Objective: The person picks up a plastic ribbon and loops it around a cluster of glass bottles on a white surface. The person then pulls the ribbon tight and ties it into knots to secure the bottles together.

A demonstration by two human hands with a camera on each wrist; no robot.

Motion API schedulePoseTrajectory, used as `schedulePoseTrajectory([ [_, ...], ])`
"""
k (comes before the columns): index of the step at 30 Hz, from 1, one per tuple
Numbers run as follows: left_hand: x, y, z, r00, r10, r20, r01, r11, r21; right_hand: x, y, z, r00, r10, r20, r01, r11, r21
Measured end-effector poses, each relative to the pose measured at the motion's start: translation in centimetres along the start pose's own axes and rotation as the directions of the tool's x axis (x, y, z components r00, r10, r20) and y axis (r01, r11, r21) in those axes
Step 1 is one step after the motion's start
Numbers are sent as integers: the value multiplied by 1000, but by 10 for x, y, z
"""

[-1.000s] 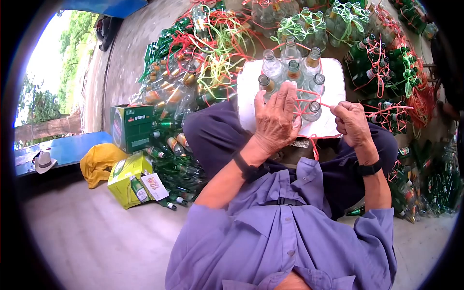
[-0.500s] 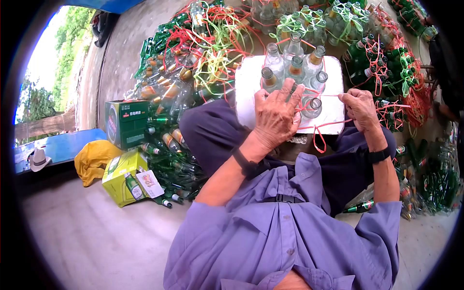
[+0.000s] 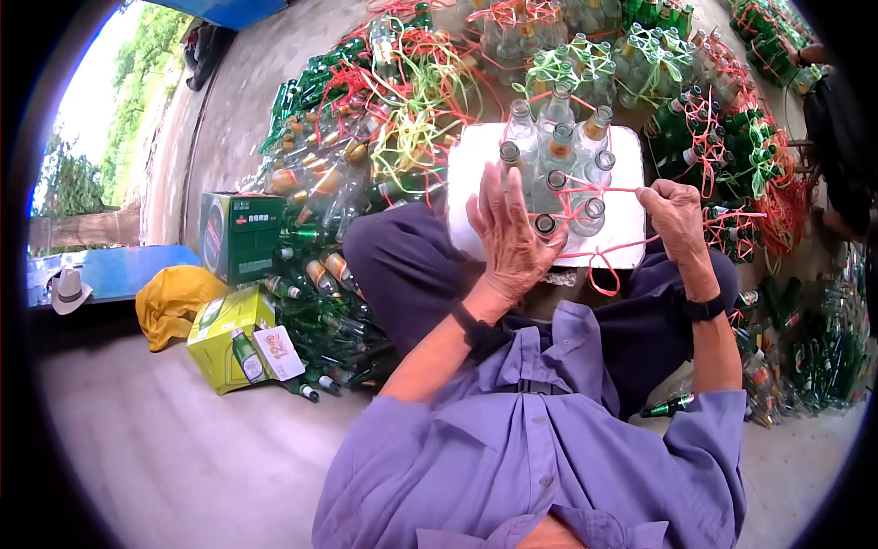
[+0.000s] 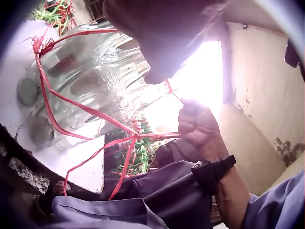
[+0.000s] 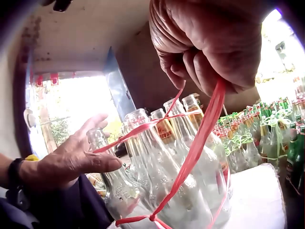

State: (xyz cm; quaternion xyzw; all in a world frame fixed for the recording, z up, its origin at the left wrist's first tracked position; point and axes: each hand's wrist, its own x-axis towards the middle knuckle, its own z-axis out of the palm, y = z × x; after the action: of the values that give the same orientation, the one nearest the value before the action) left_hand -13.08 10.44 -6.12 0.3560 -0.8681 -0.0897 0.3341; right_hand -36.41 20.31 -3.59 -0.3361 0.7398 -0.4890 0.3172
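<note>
A cluster of clear glass bottles (image 3: 560, 146) stands upright on a white board (image 3: 631, 151) in front of the person's lap. Red plastic twine (image 3: 615, 189) crosses between the bottle necks; a knotted band of it runs low around the bottles in the right wrist view. My right hand (image 3: 677, 227), right of the cluster, pinches the twine and holds it taut. My left hand (image 3: 512, 236) is at the cluster's near left, fingers straight and spread, its thumb beside the nearest bottle neck (image 3: 545, 224). A loose loop of twine (image 3: 604, 274) hangs over the board's front edge.
Bundles of tied bottles (image 3: 654, 59) stand beyond the board. Loose bottles (image 3: 315, 169) and tangled twine (image 3: 412, 110) lie to the left. A green carton (image 3: 256, 240), a lime box (image 3: 229, 343) and a yellow cloth (image 3: 174, 306) sit farther left. More green bottles (image 3: 814, 357) lie at right.
My left hand has come away from over the bottle tops toward the near left and its fingers have straightened, uncovering more necks. My right hand has drawn the twine outward to the right.
</note>
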Motion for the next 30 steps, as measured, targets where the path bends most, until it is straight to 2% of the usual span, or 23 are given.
schedulePoseTrajectory([
  [1,-4,1,3,1000,-3,-1,3,1000,2,-1,4,0,1000,-23,0,23,1000,-7],
  [3,-16,-1,11,985,-173,23,174,980,-99,-3,4,2,1000,-21,5,21,1000,5],
  [4,-22,-2,15,984,-176,23,178,979,-96,-4,5,2,1000,-16,-2,16,1000,13],
  [6,-26,-1,18,938,-331,104,348,895,-281,-3,4,2,1000,-11,4,11,999,31],
  [8,-35,-1,17,928,-352,124,373,887,-272,-3,4,3,997,73,7,-74,992,104],
  [10,-50,-6,17,892,-434,127,442,776,-450,-5,5,4,995,99,5,-99,987,123],
  [11,-71,-21,30,900,-430,73,426,830,-360,-7,2,5,988,154,26,-156,964,216],
  [12,-77,-22,23,899,-430,80,429,830,-358,-9,0,4,977,208,48,-213,928,306],
  [13,-86,-25,11,824,-443,353,551,771,-319,-10,-1,3,967,240,80,-253,894,369],
  [14,-88,-23,0,681,-424,597,658,713,-245,-10,1,2,965,249,79,-260,893,368],
  [15,-87,-16,-4,677,-424,601,661,710,-244,-10,4,1,959,261,113,-284,862,419],
  [16,-86,-9,-8,805,-286,521,469,843,-263,-10,6,0,952,269,145,-306,830,467],
  [17,-81,-2,-13,892,-119,435,251,932,-260,-10,8,1,951,268,153,-309,815,490],
  [18,-75,2,-10,892,-116,436,251,931,-264,-11,8,1,951,270,149,-308,816,489],
  [20,-61,11,2,956,144,257,-9,886,-463,-14,4,2,945,288,152,-325,802,501],
  [21,-52,16,1,916,255,311,-94,887,-452,-15,3,2,946,287,148,-322,803,501],
  [22,-51,21,2,915,259,308,-97,885,-456,-16,3,2,944,292,153,-329,799,504],
  [24,-50,32,9,849,300,435,-114,908,-403,-17,4,2,943,294,153,-331,797,506],
  [26,-48,36,13,850,331,410,-149,897,-416,-16,8,2,947,303,106,-319,842,435],
  [28,-47,38,12,851,453,267,-312,844,-436,-17,5,1,955,283,91,-296,878,377],
  [30,-40,40,-5,846,459,272,-318,843,-434,-15,6,1,984,178,19,-178,970,166],
])
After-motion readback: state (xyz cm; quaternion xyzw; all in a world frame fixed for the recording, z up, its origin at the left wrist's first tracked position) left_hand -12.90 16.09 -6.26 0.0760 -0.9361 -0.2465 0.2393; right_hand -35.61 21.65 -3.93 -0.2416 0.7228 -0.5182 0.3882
